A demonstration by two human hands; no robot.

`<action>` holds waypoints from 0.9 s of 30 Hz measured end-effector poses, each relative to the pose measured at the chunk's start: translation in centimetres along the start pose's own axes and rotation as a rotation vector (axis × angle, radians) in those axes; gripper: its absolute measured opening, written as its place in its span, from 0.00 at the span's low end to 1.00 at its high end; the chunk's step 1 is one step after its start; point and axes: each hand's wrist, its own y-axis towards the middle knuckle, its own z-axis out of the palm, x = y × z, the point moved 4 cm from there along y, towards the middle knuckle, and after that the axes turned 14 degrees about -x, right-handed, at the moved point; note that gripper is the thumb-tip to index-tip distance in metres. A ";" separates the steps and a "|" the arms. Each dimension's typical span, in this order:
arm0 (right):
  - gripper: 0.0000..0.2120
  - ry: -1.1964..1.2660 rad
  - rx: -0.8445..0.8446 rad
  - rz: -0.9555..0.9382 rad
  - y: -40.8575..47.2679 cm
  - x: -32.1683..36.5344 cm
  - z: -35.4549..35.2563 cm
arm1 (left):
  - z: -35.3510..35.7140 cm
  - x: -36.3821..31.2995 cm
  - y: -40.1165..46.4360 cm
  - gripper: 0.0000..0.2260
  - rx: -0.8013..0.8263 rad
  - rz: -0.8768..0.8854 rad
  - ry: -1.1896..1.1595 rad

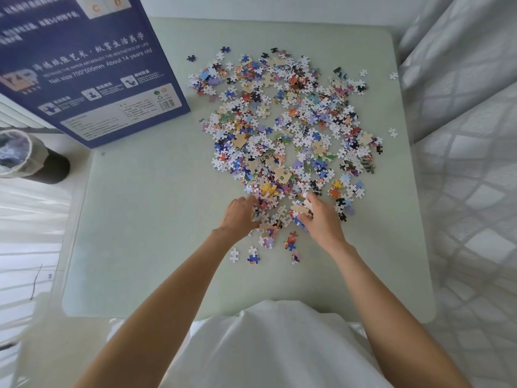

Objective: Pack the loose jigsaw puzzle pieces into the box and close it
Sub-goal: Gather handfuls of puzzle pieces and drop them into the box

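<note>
A wide heap of loose jigsaw puzzle pieces (285, 127) covers the middle and far part of the pale green table (145, 219). The blue puzzle box (84, 65) stands at the far left with its printed side facing me. My left hand (239, 217) is at the near edge of the heap, fingers curled into the pieces. My right hand (319, 217) is beside it, fingers curled round a small bunch of pieces. Between the two hands lie more pieces. A few stray pieces (253, 257) lie nearer to me.
A bin lined with a plastic bag (16, 152) stands on the floor at the left. A white quilted bed cover (470, 163) runs along the table's right side. Single pieces (393, 132) lie near the right edge.
</note>
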 end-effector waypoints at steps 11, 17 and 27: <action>0.14 -0.055 -0.049 -0.109 -0.7 0.4 0.3 | -0.7 0.5 -1.1 0.15 0.030 0.052 0.072; 0.18 -0.120 -0.077 -0.159 -1.5 0.5 0.1 | -1.4 1.4 -1.8 0.15 0.027 -0.013 -0.060; 0.17 0.018 -0.067 -0.004 -2.2 1.7 -1.5 | -2.2 2.4 -2.0 0.11 -0.018 -0.030 -0.112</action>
